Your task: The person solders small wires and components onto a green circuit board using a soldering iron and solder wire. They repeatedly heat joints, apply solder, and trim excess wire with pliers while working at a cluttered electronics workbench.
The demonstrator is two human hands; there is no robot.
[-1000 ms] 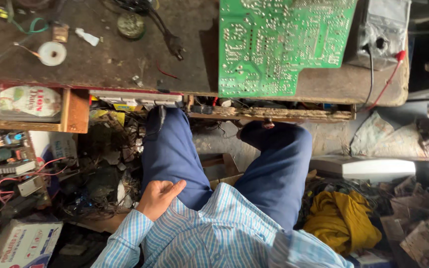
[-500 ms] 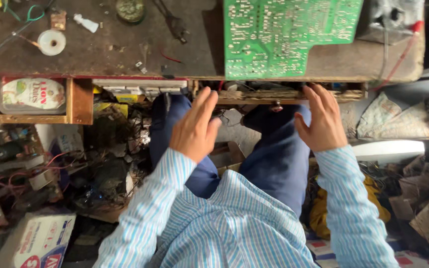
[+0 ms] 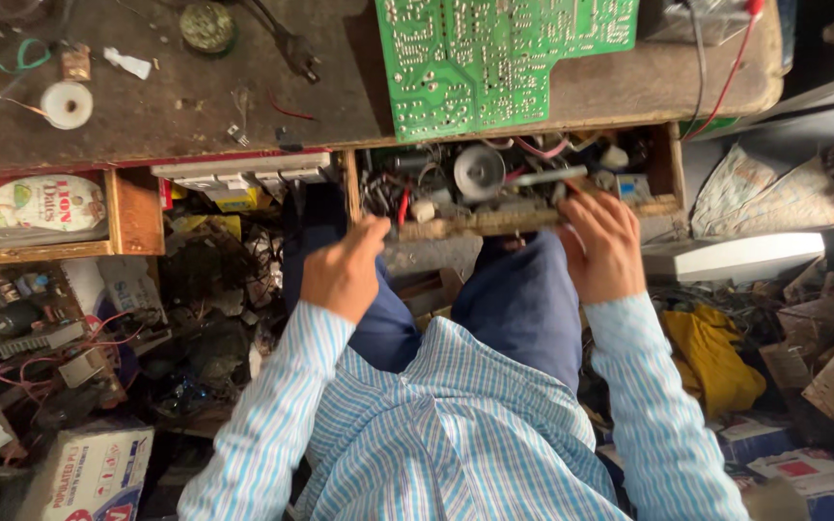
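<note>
Now both hands at drawer point(image 3: 533, 220) front, drawer open under surface point(image 3: 195, 106) edge. Left hand point(image 3: 345, 272) at 9 o'clock end of front board, fingers curled, blurred, grip cannot tell. Right hand point(image 3: 602, 243) at 3 o'clock end, fingers bent over board's top edge, touching it. Drawer full of wires, round metal part, small bits. Green circuit board point(image 3: 499, 58) lies at 12 o'clock above drawer.
</note>
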